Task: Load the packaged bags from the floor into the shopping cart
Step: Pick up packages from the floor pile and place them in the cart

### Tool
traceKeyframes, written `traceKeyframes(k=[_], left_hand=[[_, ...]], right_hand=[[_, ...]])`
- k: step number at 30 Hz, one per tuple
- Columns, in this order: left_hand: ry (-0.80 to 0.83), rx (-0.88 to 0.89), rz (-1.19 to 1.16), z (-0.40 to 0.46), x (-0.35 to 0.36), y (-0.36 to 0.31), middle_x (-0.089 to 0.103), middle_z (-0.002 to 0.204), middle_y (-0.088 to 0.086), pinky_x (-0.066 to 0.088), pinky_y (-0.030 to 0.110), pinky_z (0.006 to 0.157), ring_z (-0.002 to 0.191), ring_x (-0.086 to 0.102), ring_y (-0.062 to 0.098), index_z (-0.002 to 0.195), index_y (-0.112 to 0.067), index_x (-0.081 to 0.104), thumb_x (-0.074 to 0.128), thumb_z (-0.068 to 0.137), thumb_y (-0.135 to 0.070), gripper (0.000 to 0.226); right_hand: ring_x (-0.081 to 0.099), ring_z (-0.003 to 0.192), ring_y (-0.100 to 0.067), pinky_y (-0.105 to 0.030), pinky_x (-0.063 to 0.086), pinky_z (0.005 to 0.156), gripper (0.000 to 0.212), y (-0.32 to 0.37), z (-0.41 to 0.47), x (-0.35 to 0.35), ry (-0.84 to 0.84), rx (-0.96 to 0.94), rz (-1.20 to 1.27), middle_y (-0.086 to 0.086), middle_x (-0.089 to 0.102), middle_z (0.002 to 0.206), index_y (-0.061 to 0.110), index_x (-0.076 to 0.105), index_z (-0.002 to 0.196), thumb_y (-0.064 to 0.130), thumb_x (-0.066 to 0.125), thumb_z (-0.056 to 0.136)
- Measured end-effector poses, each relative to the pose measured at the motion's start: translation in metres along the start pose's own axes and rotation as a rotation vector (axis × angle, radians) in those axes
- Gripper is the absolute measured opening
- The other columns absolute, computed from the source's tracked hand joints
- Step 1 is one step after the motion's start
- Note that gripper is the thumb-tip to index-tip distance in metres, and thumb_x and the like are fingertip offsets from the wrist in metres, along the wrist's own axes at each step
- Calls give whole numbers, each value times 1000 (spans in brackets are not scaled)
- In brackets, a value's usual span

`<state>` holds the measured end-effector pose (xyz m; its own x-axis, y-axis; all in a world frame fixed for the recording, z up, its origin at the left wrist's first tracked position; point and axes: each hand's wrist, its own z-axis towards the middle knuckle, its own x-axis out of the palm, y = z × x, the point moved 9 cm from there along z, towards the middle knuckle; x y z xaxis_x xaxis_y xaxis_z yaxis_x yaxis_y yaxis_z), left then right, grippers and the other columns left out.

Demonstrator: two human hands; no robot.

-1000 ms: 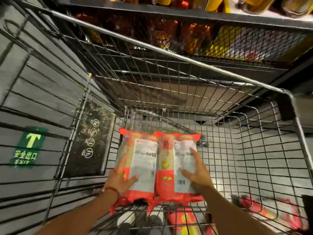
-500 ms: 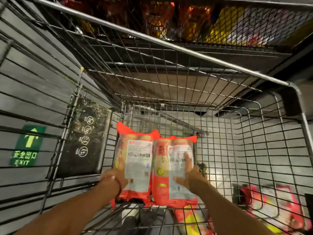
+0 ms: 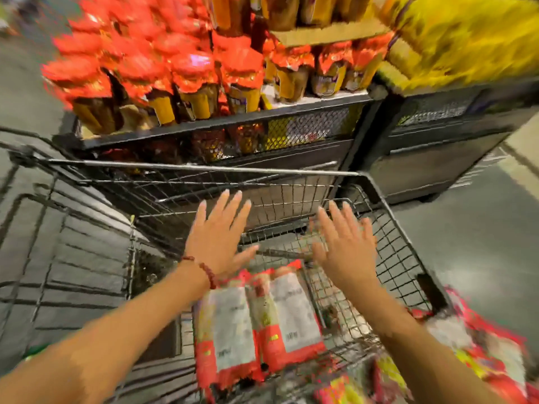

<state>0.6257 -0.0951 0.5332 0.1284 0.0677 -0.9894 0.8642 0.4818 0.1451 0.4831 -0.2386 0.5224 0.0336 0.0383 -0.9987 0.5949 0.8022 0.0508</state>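
A: What stands around the cart (image 3: 388, 199)?

B: Just past its far rim, a dark shelf (image 3: 221, 123) packed with red and yellow packets (image 3: 189, 71). To the right of it stands a dark bin (image 3: 443, 135) heaped with yellow goods. Grey floor (image 3: 466, 243) lies on both sides. All of it is blurred.

A: And the bags?

B: Two bags (image 3: 256, 325), red with white labels, lie side by side inside the cart on its wire bottom. More bags (image 3: 481, 354) lie outside the cart at lower right, too smeared to count.

A: The hands?

B: Both are raised over the basket, fingers straight and spread, holding nothing. The left hand (image 3: 218, 240), with a red bead bracelet (image 3: 208, 272) at the wrist, hovers over the top of the left bag. The right hand (image 3: 347, 246) is up and to the right of the pair. Neither touches them.
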Motion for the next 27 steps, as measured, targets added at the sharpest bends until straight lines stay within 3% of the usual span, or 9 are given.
traceKeyframes(k=[5,12,20,27], left_hand=[[-284,226,56,28,-132,-72,34,150,11,27,59,104,138,30,33,143,-14,33,23,81,-67,82],[-444,651,-6,-3,-210,-274,28,152,12,22,61,105,140,25,35,145,-16,26,30,81,-66,82],[-394,1069,-197,-164,-192,-502,25,153,13,8,60,109,142,20,35,146,-18,24,29,81,-64,80],[-366,1357,-214,-357,-116,-642,38,146,17,21,62,105,135,35,35,141,-15,37,36,81,-61,75]], right_hand=[[34,140,-29,-62,24,108,63,-76,-62,-124,-344,206,-83,-6,41,150,21,44,141,52,36,87],[30,142,-29,-62,19,110,59,-207,-241,-180,-478,533,-230,-6,38,152,24,40,143,47,42,89],[28,142,-34,-66,21,106,60,-295,-536,-142,-380,921,-283,-11,34,154,20,39,144,48,38,91],[26,143,-34,-65,23,106,60,-279,-787,-53,-253,1208,-273,-12,33,153,19,36,145,50,35,94]])
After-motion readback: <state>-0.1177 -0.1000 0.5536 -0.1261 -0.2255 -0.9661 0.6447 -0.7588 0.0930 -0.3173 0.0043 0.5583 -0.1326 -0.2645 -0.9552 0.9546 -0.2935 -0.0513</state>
